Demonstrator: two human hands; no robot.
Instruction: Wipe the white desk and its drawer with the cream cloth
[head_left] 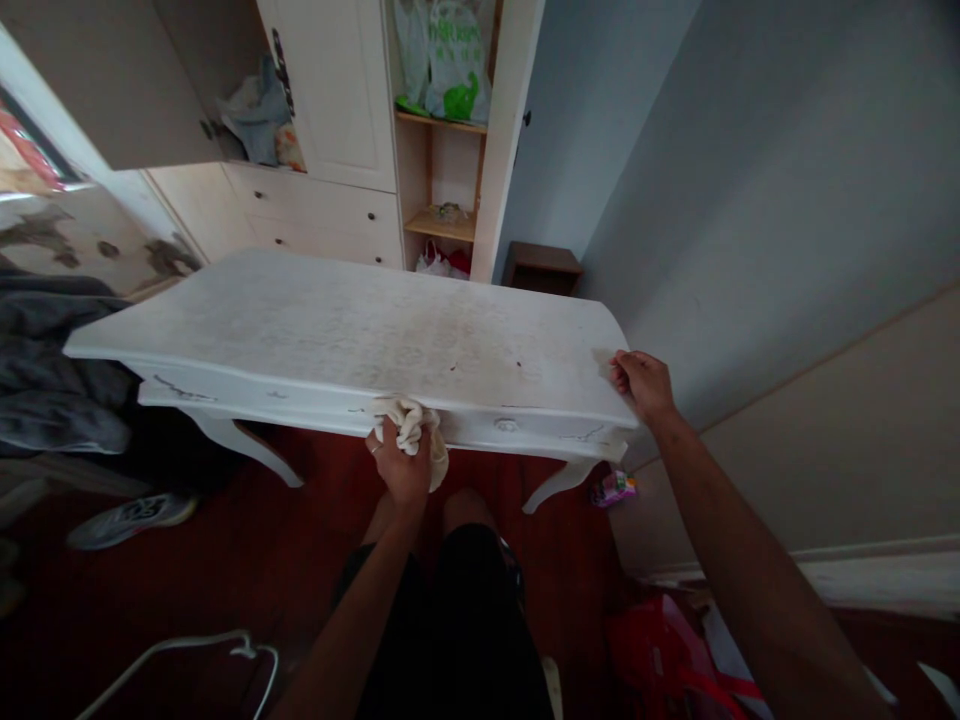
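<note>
Cream cloth (pixel 406 411): bunched up at the front edge of the white worktop (pixel 337 310), a little right of the middle, against the drawer front, with a loose end hanging below. Our left hand (pixel 405 468) has its grip clenched around it; a ring shows on one finger.

Our right hand (pixel 643 385) is at the right end of the worktop, grip loosely clenched, fingers curled inward. We cannot tell whether it presses on the edge or sits just over it.

Worktop surface: greyish-brown smudging across the middle and right, with two small dark specks near the front. Along the front we note a round carved rosette (pixel 507 425) and dark, branch-like marks towards both ends. Curved legs stand on the dark red floor (pixel 480 475).

Further out: a pink carton (pixel 613 489) on the floor near the right leg; a red bag (pixel 660 660) nearer us; a pale cord (pixel 172 640) and a shoe (pixel 135 520) to the left; grey fabric (pixel 60 360) heaped beside the worktop's left end. Behind, a pale cupboard (pixel 330 90) with plastic bags (pixel 457 60) on a shelf, and a low brown cabinet (pixel 541 268) near the blue-grey wall (pixel 787 200).
</note>
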